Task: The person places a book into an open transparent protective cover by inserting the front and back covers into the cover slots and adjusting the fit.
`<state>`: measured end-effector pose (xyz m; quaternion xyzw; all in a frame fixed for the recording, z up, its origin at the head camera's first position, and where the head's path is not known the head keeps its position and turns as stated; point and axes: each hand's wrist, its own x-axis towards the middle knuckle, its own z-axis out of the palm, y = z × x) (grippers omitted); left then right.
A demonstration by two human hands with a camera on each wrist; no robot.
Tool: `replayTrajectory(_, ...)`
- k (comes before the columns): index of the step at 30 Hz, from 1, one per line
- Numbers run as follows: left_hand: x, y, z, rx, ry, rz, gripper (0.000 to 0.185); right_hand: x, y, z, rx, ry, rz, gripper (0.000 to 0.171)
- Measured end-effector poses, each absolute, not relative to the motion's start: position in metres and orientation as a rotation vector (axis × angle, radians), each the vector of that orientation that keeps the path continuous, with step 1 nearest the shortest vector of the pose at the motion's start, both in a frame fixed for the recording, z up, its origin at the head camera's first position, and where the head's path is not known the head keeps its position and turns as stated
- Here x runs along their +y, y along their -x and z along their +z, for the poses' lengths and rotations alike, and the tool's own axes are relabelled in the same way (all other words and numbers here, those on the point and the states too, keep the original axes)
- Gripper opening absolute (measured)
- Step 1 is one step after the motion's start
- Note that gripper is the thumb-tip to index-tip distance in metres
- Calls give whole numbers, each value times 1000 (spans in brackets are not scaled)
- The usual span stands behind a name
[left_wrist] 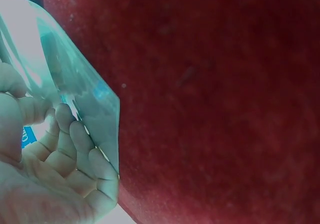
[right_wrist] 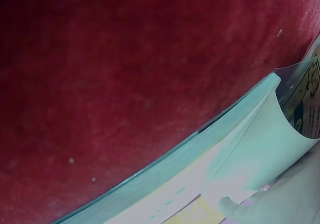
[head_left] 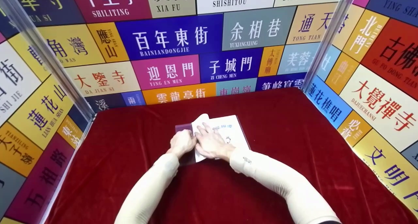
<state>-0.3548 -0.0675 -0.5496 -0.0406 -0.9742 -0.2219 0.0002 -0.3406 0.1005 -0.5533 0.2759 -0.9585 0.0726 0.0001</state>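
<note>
A book (head_left: 237,127) with a white front lies on the red cloth, a white leaf (head_left: 201,119) bent up at its left side. Clear plastic film (left_wrist: 102,107) sticks out past the book's edge in the left wrist view. My left hand (head_left: 183,142) curls its fingers round this clear plastic cover at the book's left side. Over the bent leaf, my right hand (head_left: 214,144) rests with fingers spread. In the right wrist view its thumb (right_wrist: 235,209) touches the white, curved sheet (right_wrist: 250,149). The palms hide part of the book.
Red velvet cloth (head_left: 277,119) covers the table. Upright panels (head_left: 173,38) printed with coloured place-name signs stand behind and at both sides. Metal posts (head_left: 329,38) mark the back corners.
</note>
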Motion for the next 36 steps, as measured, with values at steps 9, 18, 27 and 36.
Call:
replayTrajectory(9, -68, 353, -546, -3051, 148, -720, 27, 122, 345, -536, -2964, -1053, 567, 74)
replayTrajectory(18, -67, 354, -547, -3062, 141, -723, 24, 167, 351, -532, -2929, -1262, 508, 79)
replayTrajectory(27, -68, 353, -546, -3062, 138, -723, 23, 167, 348, -536, -2946, -1311, 353, 79)
replayTrajectory(36, -67, 355, -549, -3076, 123, -711, 27, 161, 344, -538, -2964, -1278, 237, 78)
